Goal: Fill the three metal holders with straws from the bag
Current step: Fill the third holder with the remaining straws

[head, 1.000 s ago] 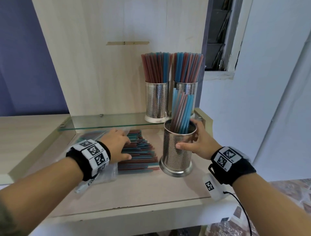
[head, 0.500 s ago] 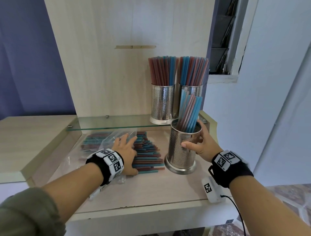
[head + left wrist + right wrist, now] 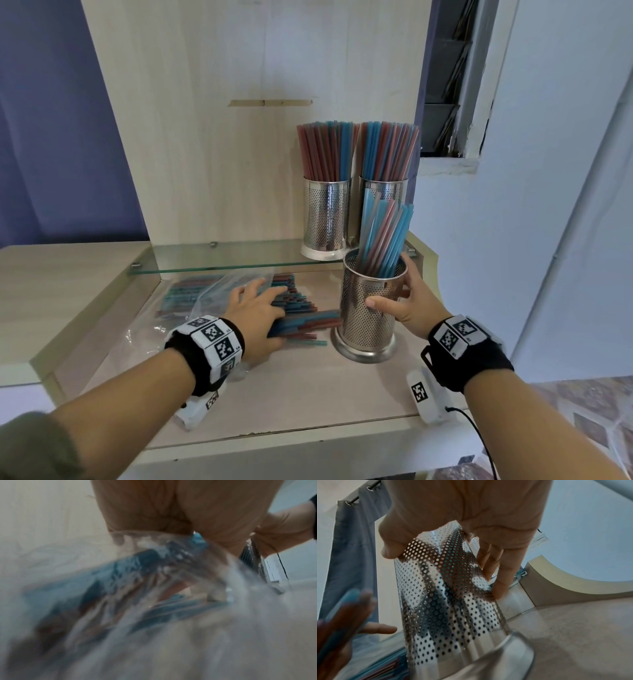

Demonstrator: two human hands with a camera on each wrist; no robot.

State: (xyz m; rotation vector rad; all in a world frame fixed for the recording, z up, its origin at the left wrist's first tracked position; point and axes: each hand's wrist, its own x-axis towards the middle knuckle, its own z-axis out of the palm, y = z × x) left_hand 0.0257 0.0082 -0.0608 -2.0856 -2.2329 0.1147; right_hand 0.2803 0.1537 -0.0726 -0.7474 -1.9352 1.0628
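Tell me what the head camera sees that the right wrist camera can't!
Only the head view shows the two full holders on the glass shelf and straw tops in the near holder. Only the right wrist view shows the holder's tiny holes up close and a grey curtain. Both show the right hand gripping that holder, and loose straws.

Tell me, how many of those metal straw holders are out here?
3. Two full holders, left one and right one, stand on the glass shelf; the third holder is on the counter, gripped by the right hand.
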